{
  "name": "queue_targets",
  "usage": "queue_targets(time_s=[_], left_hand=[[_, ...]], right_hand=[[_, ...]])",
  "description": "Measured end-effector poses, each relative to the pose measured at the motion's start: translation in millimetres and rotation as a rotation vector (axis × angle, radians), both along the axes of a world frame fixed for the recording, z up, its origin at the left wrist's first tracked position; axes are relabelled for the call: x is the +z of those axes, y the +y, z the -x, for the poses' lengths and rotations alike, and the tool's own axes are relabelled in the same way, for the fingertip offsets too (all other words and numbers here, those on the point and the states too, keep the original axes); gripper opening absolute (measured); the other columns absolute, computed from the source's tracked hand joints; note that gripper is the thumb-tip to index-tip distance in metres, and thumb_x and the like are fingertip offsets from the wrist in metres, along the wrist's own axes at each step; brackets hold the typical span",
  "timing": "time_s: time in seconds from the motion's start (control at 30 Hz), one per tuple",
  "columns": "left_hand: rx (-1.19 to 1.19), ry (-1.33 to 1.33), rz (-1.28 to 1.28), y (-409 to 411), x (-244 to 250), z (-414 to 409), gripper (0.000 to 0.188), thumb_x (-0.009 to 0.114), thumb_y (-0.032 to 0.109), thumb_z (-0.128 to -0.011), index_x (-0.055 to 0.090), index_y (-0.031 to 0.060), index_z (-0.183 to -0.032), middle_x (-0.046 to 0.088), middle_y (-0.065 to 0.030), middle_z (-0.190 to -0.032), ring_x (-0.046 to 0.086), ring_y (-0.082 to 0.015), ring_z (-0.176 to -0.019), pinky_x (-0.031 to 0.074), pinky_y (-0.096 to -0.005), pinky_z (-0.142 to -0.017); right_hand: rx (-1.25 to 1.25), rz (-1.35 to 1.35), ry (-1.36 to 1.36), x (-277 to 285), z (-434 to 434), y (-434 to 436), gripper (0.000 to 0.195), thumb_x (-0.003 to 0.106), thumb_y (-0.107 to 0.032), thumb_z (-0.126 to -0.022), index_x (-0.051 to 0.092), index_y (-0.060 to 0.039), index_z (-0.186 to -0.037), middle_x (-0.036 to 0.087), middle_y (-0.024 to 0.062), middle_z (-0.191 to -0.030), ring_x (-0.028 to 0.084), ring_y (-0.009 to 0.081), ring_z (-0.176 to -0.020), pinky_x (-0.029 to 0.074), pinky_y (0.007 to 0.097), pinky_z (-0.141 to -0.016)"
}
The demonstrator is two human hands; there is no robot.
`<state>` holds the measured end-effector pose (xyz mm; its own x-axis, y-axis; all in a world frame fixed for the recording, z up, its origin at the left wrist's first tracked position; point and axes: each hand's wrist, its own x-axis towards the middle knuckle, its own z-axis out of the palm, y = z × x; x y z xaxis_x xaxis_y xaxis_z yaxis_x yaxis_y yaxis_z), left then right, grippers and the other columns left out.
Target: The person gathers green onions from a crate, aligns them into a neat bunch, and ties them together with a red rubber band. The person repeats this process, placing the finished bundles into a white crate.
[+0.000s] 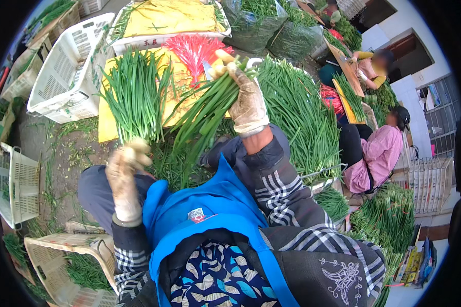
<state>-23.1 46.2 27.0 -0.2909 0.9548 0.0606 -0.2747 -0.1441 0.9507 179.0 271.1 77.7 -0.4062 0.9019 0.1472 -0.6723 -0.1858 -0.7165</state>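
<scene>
My right hand (pixel 246 96), in a soiled light glove, grips a loose bunch of garlic chives (pixel 211 103) whose green leaves hang down toward my lap. A larger pile of chives (pixel 132 92) lies on the yellow-covered board (pixel 109 124), pale stalk ends toward me. My left hand (pixel 128 172), also gloved, is at those stalk ends; its fingers are curled and blurred, and whether they hold anything is unclear. Red plastic ties (pixel 194 51) lie fanned out at the far side of the board. Beside them, partly hidden by my right hand, is a pale flat piece (pixel 207 70).
Beside my right leg stands a container heaped with chives (pixel 299 115). A white plastic crate (pixel 67 73) is at the far left, and another (pixel 71 264) sits near my left elbow. Two people (pixel 380 153) sit at right. Leaf scraps (pixel 75 153) litter the floor.
</scene>
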Motion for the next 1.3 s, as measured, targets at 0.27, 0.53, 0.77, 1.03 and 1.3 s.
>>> queue_targets(time_s=[0.27, 0.53, 0.77, 1.03, 1.3], left_hand=[[-0.287, -0.03, -0.234, 52, -61, -99, 0.09, 0.066, 0.041, -0.087, 0.014, 0.006, -0.151, 0.032, -0.0139, -0.149, 0.044, -0.0222, -0.126, 0.034, -0.036, -0.105], [0.109, -0.848, -0.343, 76, -16, -43, 0.071, 0.064, 0.01, -0.087, 0.025, 0.0041, -0.146, 0.06, -0.0141, -0.117, 0.057, -0.024, -0.11, 0.045, -0.0397, -0.102], [0.179, -0.908, -0.362, 63, -18, -16, 0.055, 0.062, 0.002, -0.087, 0.042, 0.0035, -0.139, 0.062, -0.0103, -0.105, 0.06, -0.0227, -0.104, 0.047, -0.0397, -0.099], [0.082, -0.76, -0.253, 53, -36, -34, 0.061, 0.06, 0.005, -0.088, 0.033, 0.0002, -0.142, 0.059, -0.0138, -0.112, 0.058, -0.0236, -0.105, 0.048, -0.036, -0.096], [0.073, -1.087, -0.257, 54, -44, -36, 0.06, 0.061, 0.005, -0.087, 0.035, 0.0008, -0.141, 0.061, -0.0098, -0.1, 0.061, -0.0228, -0.095, 0.049, -0.0363, -0.094]], right_hand=[[0.039, 0.438, 0.356, -34, 35, -55, 0.036, 0.062, -0.024, -0.093, 0.057, -0.0091, -0.125, 0.066, 0.0032, -0.102, 0.063, 0.0183, -0.097, 0.051, 0.0397, -0.095], [0.412, 0.467, 0.335, -61, 49, -99, 0.057, 0.061, -0.037, -0.092, 0.045, -0.0032, -0.135, 0.056, 0.0129, -0.128, 0.053, 0.0258, -0.118, 0.044, 0.0444, -0.1], [0.062, -0.445, -0.719, -8, 25, -88, 0.055, 0.066, -0.037, -0.086, 0.054, -0.0068, -0.13, 0.058, 0.01, -0.124, 0.053, 0.0233, -0.116, 0.037, 0.0386, -0.103], [-0.066, -0.645, -1.092, -26, 38, -96, 0.022, 0.064, -0.019, -0.087, 0.068, -0.0072, -0.105, 0.067, 0.0109, -0.091, 0.065, 0.0247, -0.085, 0.049, 0.0365, -0.079], [0.229, 0.183, -0.263, -42, 35, -102, 0.028, 0.056, -0.02, -0.095, 0.062, 0.0013, -0.113, 0.069, 0.0081, -0.095, 0.066, 0.0156, -0.087, 0.053, 0.0277, -0.078]])
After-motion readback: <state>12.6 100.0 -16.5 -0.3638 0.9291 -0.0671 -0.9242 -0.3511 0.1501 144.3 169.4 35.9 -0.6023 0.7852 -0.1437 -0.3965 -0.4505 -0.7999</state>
